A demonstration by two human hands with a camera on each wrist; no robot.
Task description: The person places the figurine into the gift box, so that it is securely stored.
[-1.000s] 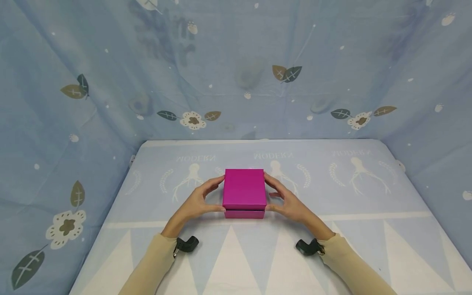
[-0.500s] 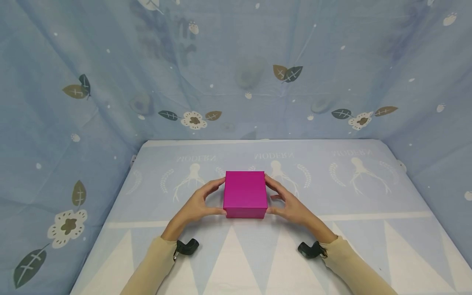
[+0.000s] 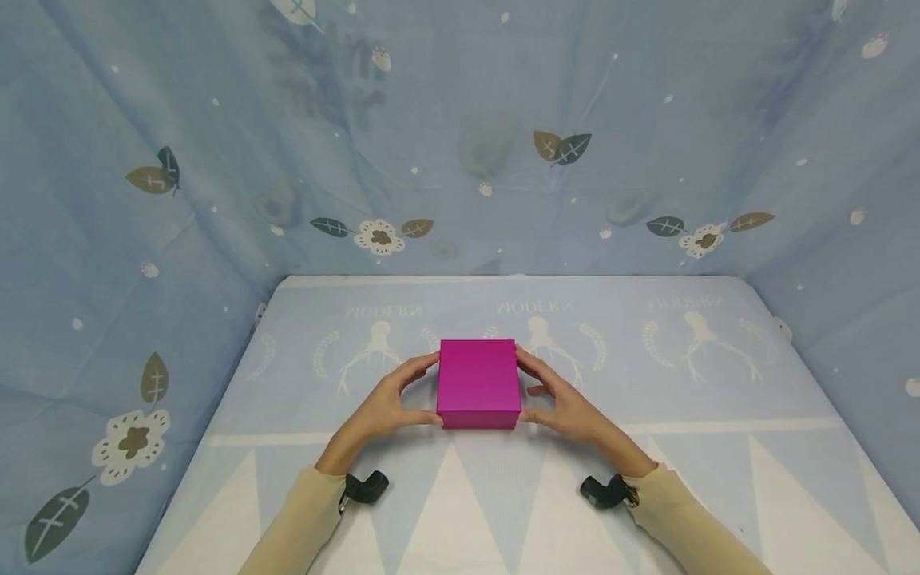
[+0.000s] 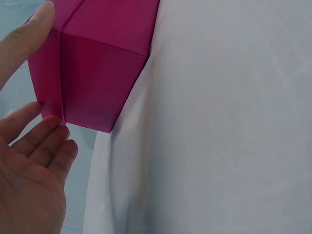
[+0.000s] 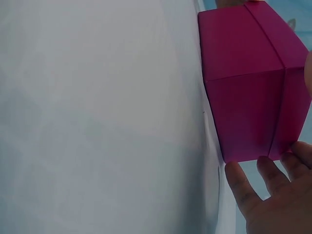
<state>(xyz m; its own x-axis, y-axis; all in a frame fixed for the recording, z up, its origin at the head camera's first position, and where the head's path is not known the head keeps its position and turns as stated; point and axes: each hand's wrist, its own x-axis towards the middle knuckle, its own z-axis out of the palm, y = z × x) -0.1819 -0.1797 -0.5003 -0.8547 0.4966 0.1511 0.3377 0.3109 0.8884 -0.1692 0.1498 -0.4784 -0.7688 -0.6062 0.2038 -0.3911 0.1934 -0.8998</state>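
A square magenta gift box (image 3: pixel 478 422) stands in the middle of the table with its matching lid (image 3: pixel 478 374) on top. In both wrist views a thin seam separates the lid from the box's lower part (image 4: pixel 100 80). From the left side, my left hand (image 3: pixel 379 406) holds the lid, its thumb at the near corner and a fingertip at the far corner. Mirroring it, my right hand (image 3: pixel 573 406) grips the right side between thumb and fingers. Some fingers of the right hand (image 5: pixel 280 195) reach along the box's far edge. The inside of the box is hidden.
The table (image 3: pixel 460 511) has a pale blue and white cloth with triangles and printed lettering. Blue patterned curtains (image 3: pixel 460 144) close off the back and both sides. Dark wrist-worn devices (image 3: pixel 366 487) hang at both sleeves.
The lid has come down over the box. The gap along the front between lid and lower part has narrowed to a thin line, and both hands have moved slightly down with it.
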